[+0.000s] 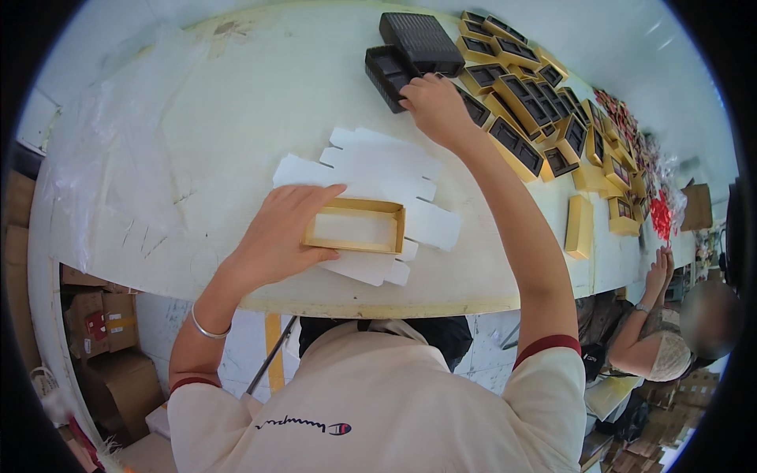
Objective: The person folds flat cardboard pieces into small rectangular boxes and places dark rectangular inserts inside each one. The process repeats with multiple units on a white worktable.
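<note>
My left hand [288, 229] grips the left end of an open gold carton [355, 203], thumb at its near side and fingers at its far side. The carton's inside is pale. Beneath it lie flat white die-cut card blanks [378, 162] with notched edges. My right arm reaches far across the table, and my right hand [434, 102] is at the black plastic trays [386, 75], fingers bent down at the near tray's edge. Whether those fingers pinch a tray is hard to see. Behind stands a taller stack of black ribbed trays [422, 43].
Many gold boxes with black inserts [516, 146] crowd the table's right side. One gold box [579, 227] stands nearer me. Clear plastic film [110, 150] lies at the left. Another person [654, 339] works at the right, beside red packets [661, 214]. Cardboard boxes [102, 319] sit below left.
</note>
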Tool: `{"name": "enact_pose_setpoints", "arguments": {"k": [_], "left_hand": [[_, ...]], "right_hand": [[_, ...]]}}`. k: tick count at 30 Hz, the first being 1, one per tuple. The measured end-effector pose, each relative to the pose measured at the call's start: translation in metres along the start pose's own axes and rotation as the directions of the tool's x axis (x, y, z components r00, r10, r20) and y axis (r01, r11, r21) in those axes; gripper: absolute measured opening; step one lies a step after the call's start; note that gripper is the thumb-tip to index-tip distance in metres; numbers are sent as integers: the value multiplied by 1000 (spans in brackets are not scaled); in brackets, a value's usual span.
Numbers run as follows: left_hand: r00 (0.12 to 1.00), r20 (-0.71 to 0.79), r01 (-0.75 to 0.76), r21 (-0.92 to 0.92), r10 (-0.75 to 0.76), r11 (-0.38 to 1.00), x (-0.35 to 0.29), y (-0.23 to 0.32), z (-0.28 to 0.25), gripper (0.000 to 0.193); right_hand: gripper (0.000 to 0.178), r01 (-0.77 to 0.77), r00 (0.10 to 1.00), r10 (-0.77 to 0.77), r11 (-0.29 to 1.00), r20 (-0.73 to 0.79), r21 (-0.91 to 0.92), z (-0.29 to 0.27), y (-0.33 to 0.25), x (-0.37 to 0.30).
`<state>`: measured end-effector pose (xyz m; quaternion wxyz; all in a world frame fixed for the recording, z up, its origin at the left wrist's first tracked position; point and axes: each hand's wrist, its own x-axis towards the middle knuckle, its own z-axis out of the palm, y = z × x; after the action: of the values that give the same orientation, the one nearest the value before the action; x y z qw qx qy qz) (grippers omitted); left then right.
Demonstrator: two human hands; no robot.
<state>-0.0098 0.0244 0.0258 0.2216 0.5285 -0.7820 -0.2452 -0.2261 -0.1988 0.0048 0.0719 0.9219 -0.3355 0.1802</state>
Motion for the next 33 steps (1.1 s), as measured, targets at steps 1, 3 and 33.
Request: {"name": "enact_pose_setpoints", "arguments": {"k": [1,3,33], "left_hand": [[1000,-4,19,6,-19,1000,-3,-4,2,80],[999,-34,-11,9,12,1000,-4,-9,5,80],[997,6,-81,53,81,995,0,-5,3,69]], "right_hand": [[16,8,995,-5,1000,96,-29,3,1,5],[17,15,1000,-16,996,13,87,5,7,11],[33,-288,952,238,503,190,815,-76,-104,-117]]}}
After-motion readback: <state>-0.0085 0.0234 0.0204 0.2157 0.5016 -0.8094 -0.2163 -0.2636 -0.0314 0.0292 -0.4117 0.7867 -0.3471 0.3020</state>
